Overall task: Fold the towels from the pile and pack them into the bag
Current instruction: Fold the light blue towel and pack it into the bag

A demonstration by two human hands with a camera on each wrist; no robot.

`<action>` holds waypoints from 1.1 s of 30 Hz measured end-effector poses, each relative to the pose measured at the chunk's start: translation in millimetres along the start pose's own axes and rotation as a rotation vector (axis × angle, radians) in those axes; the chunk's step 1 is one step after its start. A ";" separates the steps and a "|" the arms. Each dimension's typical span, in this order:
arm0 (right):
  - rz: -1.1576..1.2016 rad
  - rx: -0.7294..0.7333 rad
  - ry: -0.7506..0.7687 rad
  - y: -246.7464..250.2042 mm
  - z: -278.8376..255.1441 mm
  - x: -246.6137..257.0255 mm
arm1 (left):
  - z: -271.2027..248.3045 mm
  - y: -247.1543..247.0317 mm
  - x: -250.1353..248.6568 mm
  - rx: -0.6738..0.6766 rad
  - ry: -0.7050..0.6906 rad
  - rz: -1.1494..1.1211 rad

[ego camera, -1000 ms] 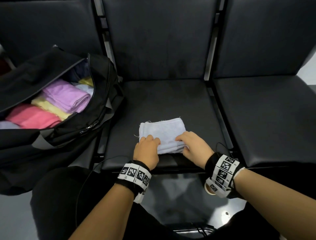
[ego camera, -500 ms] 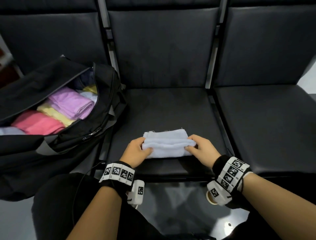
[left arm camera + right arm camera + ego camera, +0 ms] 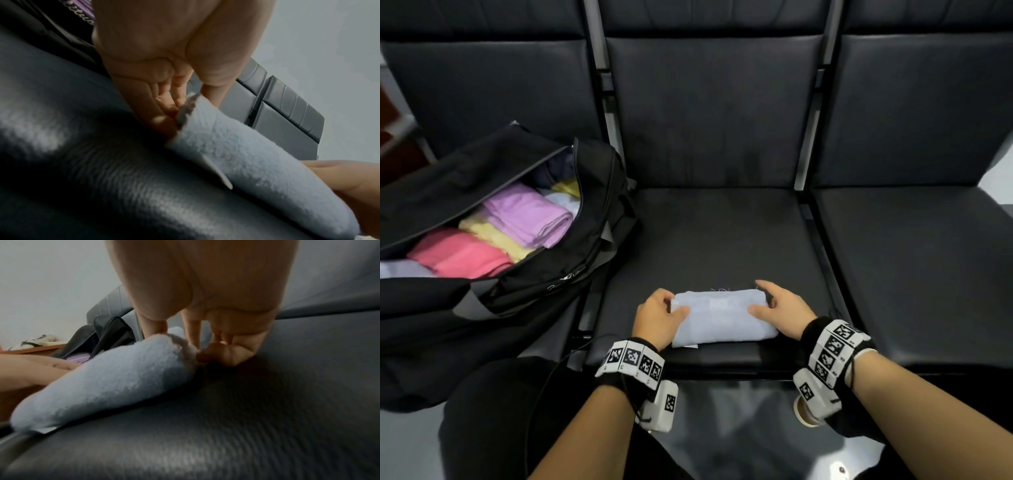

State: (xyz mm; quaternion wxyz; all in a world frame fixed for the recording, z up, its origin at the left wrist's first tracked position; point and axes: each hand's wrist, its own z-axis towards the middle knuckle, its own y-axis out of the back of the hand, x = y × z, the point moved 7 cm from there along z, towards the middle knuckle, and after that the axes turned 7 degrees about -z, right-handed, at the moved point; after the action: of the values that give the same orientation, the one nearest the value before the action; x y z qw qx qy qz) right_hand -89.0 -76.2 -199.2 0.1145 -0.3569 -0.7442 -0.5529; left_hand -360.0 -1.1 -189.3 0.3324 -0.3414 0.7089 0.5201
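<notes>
A pale blue towel [image 3: 722, 317] lies folded into a narrow bundle near the front edge of the middle black seat [image 3: 705, 233]. My left hand [image 3: 659, 317] grips its left end, thumb on top and fingers curled round the far corner; the left wrist view shows those fingers [image 3: 170, 97] beside the towel's [image 3: 257, 170] end. My right hand [image 3: 780, 306] holds the right end, thumb on top, fingers down at the far corner [image 3: 205, 345] of the towel [image 3: 113, 379]. The open black bag [image 3: 544, 281] stands on the left seat.
Inside the bag lie folded towels: purple [image 3: 530, 212], yellow [image 3: 493, 236] and pink [image 3: 458, 253]. The right seat [image 3: 911, 267] is bare. Seat backs rise behind. My dark-clothed legs and a glossy floor are below the seat edge.
The towel was a flat square with both hands at its near edge. It has been folded over once more into a narrow bundle, and my hands have shifted out to its two ends.
</notes>
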 end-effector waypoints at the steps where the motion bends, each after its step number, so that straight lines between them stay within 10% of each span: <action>1: -0.023 0.029 0.005 -1.2 1.6 2.2 | 0.6 -0.7 1.5 0.009 0.004 0.007; 9: 0.127 -0.032 0.082 14.2 -1.5 12.4 | -3.1 -2.1 -3.2 0.104 0.020 0.082; 18: -0.117 -0.017 0.635 72.6 -44.9 168.2 | -24.2 9.4 -91.4 0.408 -0.344 -0.148; 33: 0.272 -0.083 0.737 65.3 0.5 337.6 | 5.4 162.0 -93.1 0.099 -0.236 -0.531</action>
State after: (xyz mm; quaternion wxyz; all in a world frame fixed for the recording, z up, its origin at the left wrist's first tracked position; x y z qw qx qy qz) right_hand -288.7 69.6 39.8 0.4316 -0.2340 -0.5762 -0.6534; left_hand -443.0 53.6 -30.9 0.5532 -0.4354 0.5758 0.4158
